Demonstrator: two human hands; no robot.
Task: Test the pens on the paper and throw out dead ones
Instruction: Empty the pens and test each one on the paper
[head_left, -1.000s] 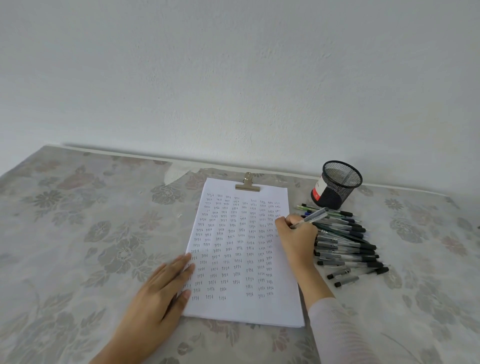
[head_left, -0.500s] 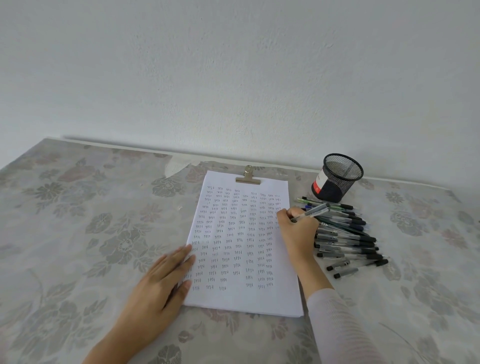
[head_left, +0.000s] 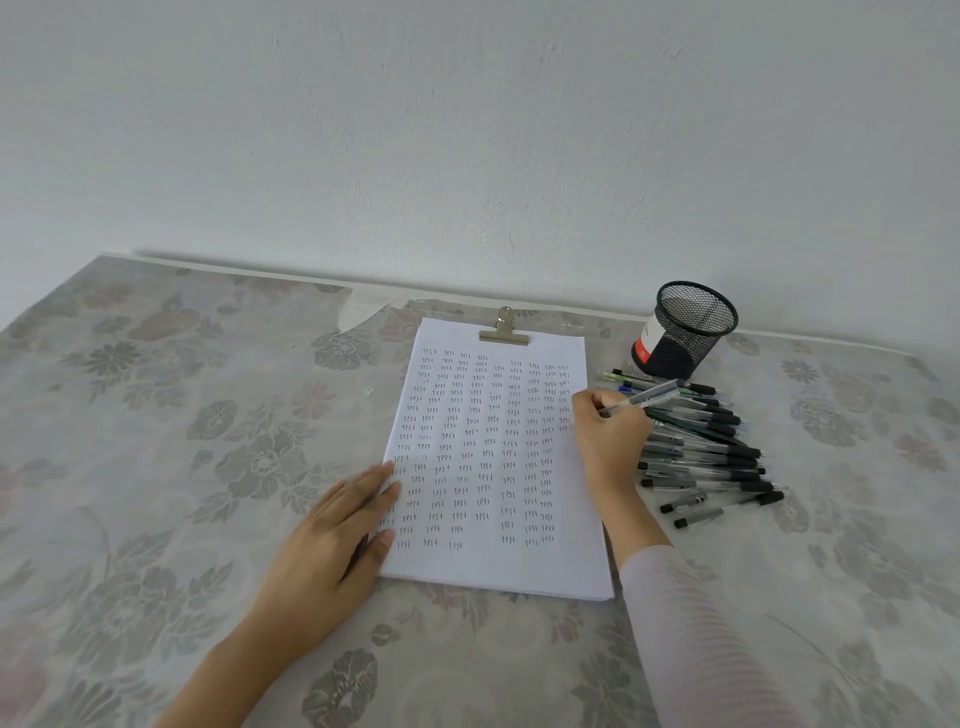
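Most of the paper (head_left: 493, 457) is filled with test marks; right hand (head_left: 613, 441) grips a pen (head_left: 641, 401) at its right edge, left hand (head_left: 332, 535) flat (pile (head_left: 706, 457) remains, judging untested).

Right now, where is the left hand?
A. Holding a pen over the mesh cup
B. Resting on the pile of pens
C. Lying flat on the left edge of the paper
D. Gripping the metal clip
C: the left hand lies flat, fingers over the left edge of the paper, while the right hand holds the pen at the sheet's right side.
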